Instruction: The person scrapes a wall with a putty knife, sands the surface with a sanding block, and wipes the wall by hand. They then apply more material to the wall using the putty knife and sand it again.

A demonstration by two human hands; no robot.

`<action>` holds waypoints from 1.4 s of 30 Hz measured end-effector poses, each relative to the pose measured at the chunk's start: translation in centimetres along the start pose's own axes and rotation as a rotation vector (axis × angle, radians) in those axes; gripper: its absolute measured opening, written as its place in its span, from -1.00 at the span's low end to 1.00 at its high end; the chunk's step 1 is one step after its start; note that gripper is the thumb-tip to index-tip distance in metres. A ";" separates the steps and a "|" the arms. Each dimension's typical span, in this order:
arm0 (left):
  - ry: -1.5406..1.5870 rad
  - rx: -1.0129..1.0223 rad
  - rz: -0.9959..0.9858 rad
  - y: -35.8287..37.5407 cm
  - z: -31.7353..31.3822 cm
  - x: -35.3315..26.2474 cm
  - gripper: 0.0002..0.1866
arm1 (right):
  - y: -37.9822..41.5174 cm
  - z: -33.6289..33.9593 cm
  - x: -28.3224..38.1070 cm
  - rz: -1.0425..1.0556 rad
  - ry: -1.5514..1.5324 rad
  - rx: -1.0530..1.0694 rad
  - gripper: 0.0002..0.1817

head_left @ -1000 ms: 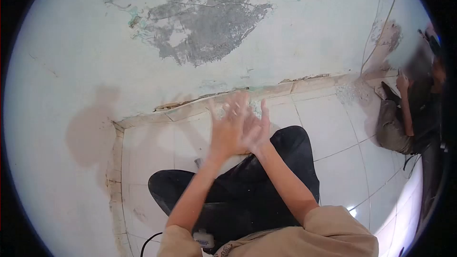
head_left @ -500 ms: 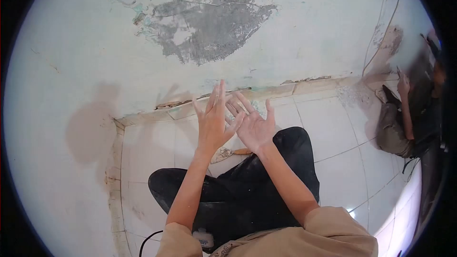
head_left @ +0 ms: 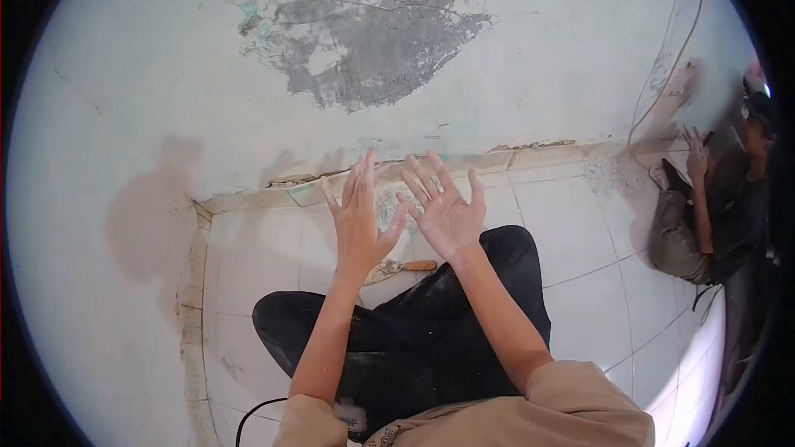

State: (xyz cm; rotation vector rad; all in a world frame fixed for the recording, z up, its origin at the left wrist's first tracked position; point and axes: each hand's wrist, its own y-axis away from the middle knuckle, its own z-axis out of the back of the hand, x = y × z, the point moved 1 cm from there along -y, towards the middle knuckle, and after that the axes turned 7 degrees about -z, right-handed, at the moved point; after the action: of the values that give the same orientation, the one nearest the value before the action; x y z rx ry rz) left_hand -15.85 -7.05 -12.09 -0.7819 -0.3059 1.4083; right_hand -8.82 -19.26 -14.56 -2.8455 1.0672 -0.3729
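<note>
Two Empty Hands Held Up Over the Floor

The person sits with crossed legs in black pants [head_left: 414,348], close to a wall [head_left: 546,58] with a big gray patch [head_left: 373,45]. Both hands are up and have nothing in them. The left hand [head_left: 356,236] shows its back, and its fingers are spread. The right hand [head_left: 450,222] shows its palm, with its fingers apart too. The left thumb and the right little finger are very near each other; it is hard to tell if they touch.

A scraper [head_left: 420,266] with a brown handle lies on the tile floor [head_left: 584,223], below the hands and in front of the legs. Neither hand holds it. Bits of crumbly stuff [head_left: 387,200] seem to lie by the foot of the wall.

This looks like a hands-only part, with no tool in use. Picking up the scraper would need a hand to come down and close around the handle.

Off to the right sits another person [head_left: 725,190], well apart, with one hand up.
</note>
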 end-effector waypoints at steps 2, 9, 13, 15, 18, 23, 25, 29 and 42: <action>0.025 0.012 -0.017 0.0 0.3 -0.1 -0.23 | -0.2 -0.1 0.0 0.000 -0.009 0.009 -0.30; 0.163 -0.045 0.024 1.4 -0.1 0.2 -0.30 | -0.3 0.8 -0.1 0.029 0.012 0.021 -0.31; 0.176 -0.049 0.043 2.8 -0.8 0.3 -0.33 | -0.8 1.2 0.0 0.020 -0.020 0.030 -0.32; 0.118 -0.019 0.007 3.9 -1.5 0.6 -0.34 | -1.0 1.6 0.0 0.034 -0.011 0.022 -0.31; 0.339 -0.069 0.138 5.4 -2.5 2.9 -0.40 | -1.2 2.0 0.6 0.036 0.167 -0.041 -0.37; 0.271 0.324 0.353 10.5 -7.2 12.9 -0.48 | 0.2 -2.9 -2.9 -0.256 0.342 0.306 -0.49; 0.048 0.652 0.579 13.2 -9.9 15.8 -0.49 | 2.2 -3.8 -5.0 -0.186 1.094 0.381 -0.55; 0.038 0.894 0.748 14.9 -13.2 16.4 -0.47 | 1.1 -7.7 -6.4 -0.276 0.472 0.724 -0.61; -0.082 1.178 0.710 11.7 -10.3 12.6 -0.37 | -8.2 0.2 1.1 -0.349 0.823 0.609 -0.75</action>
State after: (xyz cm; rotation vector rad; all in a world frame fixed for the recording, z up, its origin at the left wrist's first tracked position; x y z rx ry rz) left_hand -16.16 1.39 -30.26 0.1949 0.7821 1.9192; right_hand -2.74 -13.76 -13.26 -2.2872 0.3590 -1.6563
